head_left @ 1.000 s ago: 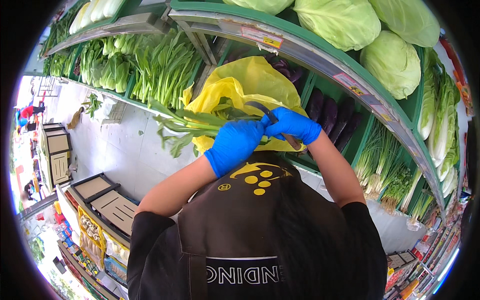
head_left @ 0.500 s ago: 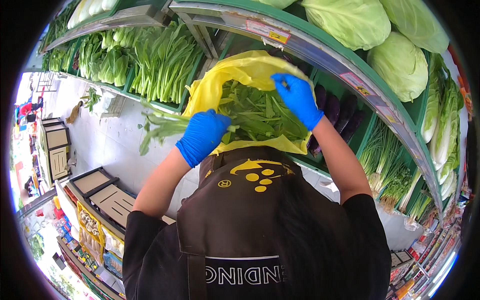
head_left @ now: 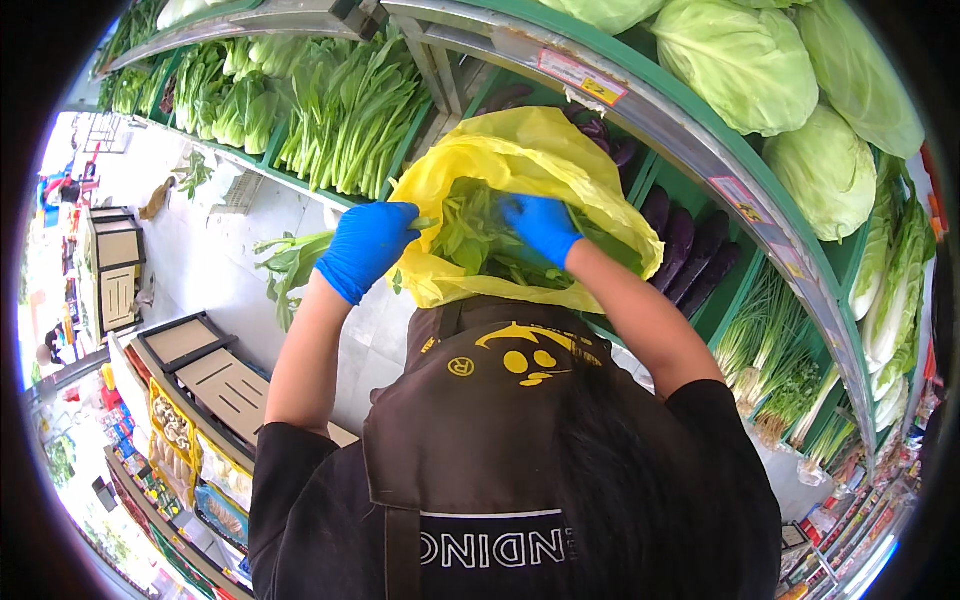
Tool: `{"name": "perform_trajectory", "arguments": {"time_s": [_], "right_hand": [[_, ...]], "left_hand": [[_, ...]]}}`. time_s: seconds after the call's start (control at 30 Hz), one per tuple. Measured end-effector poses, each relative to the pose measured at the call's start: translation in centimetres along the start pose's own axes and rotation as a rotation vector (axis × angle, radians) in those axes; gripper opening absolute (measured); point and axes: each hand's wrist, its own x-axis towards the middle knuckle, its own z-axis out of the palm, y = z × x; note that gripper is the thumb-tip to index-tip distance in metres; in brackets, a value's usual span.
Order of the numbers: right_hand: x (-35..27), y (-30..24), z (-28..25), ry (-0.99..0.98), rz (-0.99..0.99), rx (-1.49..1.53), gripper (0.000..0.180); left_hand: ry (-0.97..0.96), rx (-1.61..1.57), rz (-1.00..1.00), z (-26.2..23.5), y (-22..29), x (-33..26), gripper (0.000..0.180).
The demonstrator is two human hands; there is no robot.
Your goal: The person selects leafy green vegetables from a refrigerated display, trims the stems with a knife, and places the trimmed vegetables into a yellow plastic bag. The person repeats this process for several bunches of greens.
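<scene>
In a blue glove, my left hand (head_left: pixel 366 250) is closed around a small bunch of leafy greens (head_left: pixel 290 270); its leaves hang out to the left and the cut ends poke out on the right. The hand is at the left rim of an open yellow plastic bag (head_left: pixel 592 182). Inside the bag lies a heap of loose leafy greens (head_left: pixel 466 228). My right hand (head_left: pixel 545 230), also gloved in blue, reaches into the bag over that heap. Its fingers are smeared by motion and partly lost among the leaves, so any hold there is unclear.
Green shelf bins hold leafy stalks (head_left: pixel 352 120), purple eggplants (head_left: pixel 692 250) and spring onions (head_left: pixel 760 330). Cabbages (head_left: pixel 740 68) fill the upper shelf, whose metal edge (head_left: pixel 690 150) curves past the bag's far side. Wooden display stands (head_left: pixel 225 385) are on the left.
My right hand has left the bag's far right rim and gone down into the greens. My left hand, with its bunch, has shifted left and slightly up. The bag's mouth has changed shape.
</scene>
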Motion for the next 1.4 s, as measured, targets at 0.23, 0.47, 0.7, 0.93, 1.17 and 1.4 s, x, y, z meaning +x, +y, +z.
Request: {"name": "perform_trajectory", "arguments": {"time_s": [0.23,0.47,0.7,0.93,1.17,1.4], "right_hand": [[0.3,-1.3,-3.3,-0.004,0.210,0.350,0.041],[-0.5,-3.8,1.1,-0.293,0.236,0.455,0.039],[-6.2,-2.1,-12.8,-0.303,0.106,0.475,0.023],[-11.3,-2.1,-14.1,-0.044,0.205,0.688,0.021],[-10.0,-6.4,-7.6,0.151,0.136,0.872,0.026],[-10.5,-6.6,-5.3,0.113,0.116,0.844,0.027]], "left_hand": [[0.043,-0.202,-0.039,-0.9,0.0,-0.3,0.021],[0.091,-0.298,-0.070,-0.8,-0.1,1.2,0.022],[0.117,-0.947,-0.253,-2.4,1.6,1.2,0.022],[-0.150,-1.211,-0.171,-4.3,5.4,2.8,0.035],[-0.034,-1.475,-0.096,-3.3,7.4,3.8,0.035],[-0.005,-1.380,-0.096,-5.4,8.6,2.9,0.028]]}}
